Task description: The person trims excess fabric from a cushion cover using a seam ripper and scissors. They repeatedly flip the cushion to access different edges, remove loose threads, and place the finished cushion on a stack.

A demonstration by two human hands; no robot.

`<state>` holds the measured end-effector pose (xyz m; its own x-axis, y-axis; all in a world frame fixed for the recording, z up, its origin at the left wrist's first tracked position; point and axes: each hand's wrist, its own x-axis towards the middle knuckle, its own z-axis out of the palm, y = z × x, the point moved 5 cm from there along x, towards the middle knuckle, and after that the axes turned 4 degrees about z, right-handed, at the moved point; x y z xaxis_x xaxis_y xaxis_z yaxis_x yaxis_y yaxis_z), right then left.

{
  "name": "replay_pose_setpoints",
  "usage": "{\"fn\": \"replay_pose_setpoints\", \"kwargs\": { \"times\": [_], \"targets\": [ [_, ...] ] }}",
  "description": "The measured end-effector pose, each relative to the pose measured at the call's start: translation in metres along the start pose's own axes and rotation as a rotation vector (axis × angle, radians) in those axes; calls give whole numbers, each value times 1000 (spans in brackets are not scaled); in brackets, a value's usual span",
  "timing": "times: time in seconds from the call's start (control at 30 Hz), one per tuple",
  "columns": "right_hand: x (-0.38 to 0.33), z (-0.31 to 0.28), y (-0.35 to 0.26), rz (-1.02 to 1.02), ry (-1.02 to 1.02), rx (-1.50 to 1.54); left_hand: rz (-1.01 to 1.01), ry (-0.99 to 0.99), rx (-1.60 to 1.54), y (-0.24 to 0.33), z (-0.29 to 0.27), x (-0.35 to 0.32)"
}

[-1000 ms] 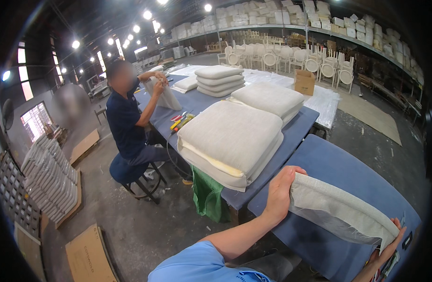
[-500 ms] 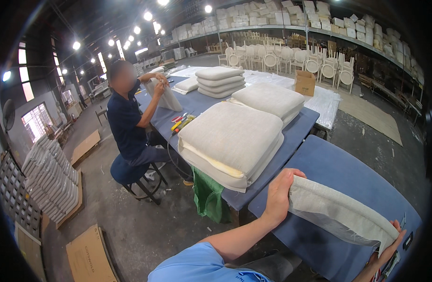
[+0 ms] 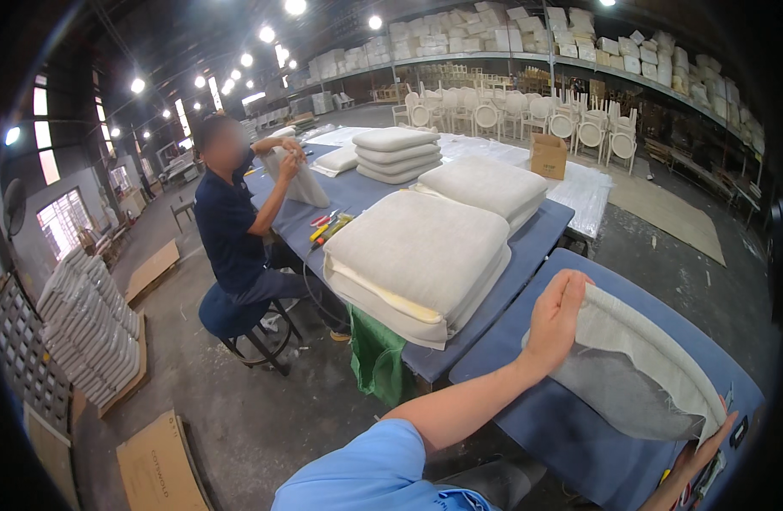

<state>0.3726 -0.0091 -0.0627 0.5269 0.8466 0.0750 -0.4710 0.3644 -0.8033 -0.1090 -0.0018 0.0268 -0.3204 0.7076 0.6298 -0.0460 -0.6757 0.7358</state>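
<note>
Head view: grey cushion cover (image 3: 630, 375) is held stretched over a blue table (image 3: 570, 443). Left hand (image 3: 558, 315) is closed on its near corner; right hand (image 3: 702, 451) grips the far end, fingers mostly hidden.

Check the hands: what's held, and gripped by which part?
Both hold the grey cushion cover: left hand grips its near-left open edge, right hand its far-right end; right fingers mostly hidden.
</note>
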Motion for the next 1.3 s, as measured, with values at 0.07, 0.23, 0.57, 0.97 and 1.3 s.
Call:
{"fn": "replay_pose_setpoints", "kwargs": {
  "times": [0.07,0.23,0.57,0.97,1.3],
  "targets": [
    [1,1,3,-17,-64,-2,-44,11,-33,-10,-4,14],
    [-8,23,14,-49,-116,-139,-239,156,-212,-45,-20,36],
    [-18,50,19,-78,-92,-164,-177,220,-163,-60,-29,44],
    [-16,42,24,-263,-325,-257,-37,350,251,-82,-31,56],
    [-80,96,19,-254,-454,-282,-266,398,-262,-113,-69,68]
  ]
}}
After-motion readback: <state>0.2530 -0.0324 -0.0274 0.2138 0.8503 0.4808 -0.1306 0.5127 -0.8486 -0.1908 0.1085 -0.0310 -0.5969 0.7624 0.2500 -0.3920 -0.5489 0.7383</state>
